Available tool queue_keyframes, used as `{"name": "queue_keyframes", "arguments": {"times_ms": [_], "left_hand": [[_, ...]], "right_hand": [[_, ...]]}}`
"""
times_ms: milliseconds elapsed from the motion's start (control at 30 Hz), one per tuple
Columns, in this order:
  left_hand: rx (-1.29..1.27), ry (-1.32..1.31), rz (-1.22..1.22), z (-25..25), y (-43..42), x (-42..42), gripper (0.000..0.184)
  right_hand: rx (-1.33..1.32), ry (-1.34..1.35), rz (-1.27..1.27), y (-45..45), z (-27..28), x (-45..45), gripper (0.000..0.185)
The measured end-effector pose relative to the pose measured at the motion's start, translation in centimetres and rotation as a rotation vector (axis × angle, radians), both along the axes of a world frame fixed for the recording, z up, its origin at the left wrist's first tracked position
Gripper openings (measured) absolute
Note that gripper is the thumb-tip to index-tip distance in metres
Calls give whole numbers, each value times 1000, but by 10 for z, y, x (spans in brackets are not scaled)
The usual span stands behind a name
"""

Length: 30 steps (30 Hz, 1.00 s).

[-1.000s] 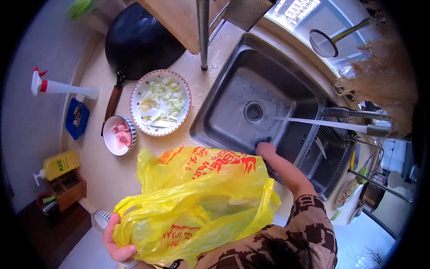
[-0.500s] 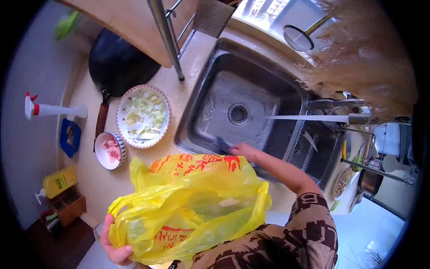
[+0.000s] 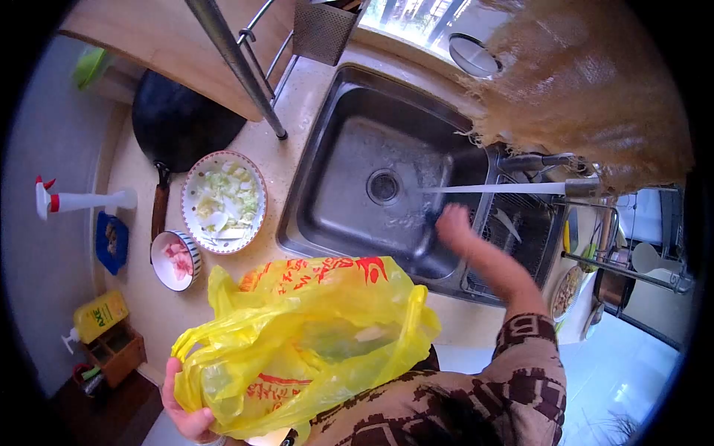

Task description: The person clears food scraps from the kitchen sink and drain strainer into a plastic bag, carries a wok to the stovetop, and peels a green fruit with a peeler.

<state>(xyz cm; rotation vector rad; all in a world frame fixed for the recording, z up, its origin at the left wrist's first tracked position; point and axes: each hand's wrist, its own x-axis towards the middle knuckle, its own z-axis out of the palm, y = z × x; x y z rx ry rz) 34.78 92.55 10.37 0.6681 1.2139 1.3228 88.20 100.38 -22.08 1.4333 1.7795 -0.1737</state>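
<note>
"What changed?"
"The right hand had moved across the sink from its near side to just beside the running water, gripping a dark, mostly hidden item."
"And the left hand?"
"Well apart, still clutching the yellow bag before the body."

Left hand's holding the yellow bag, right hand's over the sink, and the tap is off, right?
Not quite: the tap is on, water running into the sink, as the head view shows. The left hand holds the yellow bag, and the right hand is over the sink.
</note>
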Motion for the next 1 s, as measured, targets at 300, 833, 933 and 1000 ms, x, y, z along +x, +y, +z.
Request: {"name": "queue_keyframes", "arguments": {"times_ms": [300,833,933,1000], "left_hand": [[-16,16,-1,-7,-3,-11,80],[-99,150,131,-13,-2,0,80],[-121,182,176,-17,-9,-7,79],[-123,209,158,-18,-14,-9,79]], "right_hand": [[-300,915,-645,-17,-59,-106,34],[339,2340,-2089,59,-92,-37,49],[988,1753,-1908,98,-117,-46,57],[952,1030,-1603,136,-135,-53,66]]}}
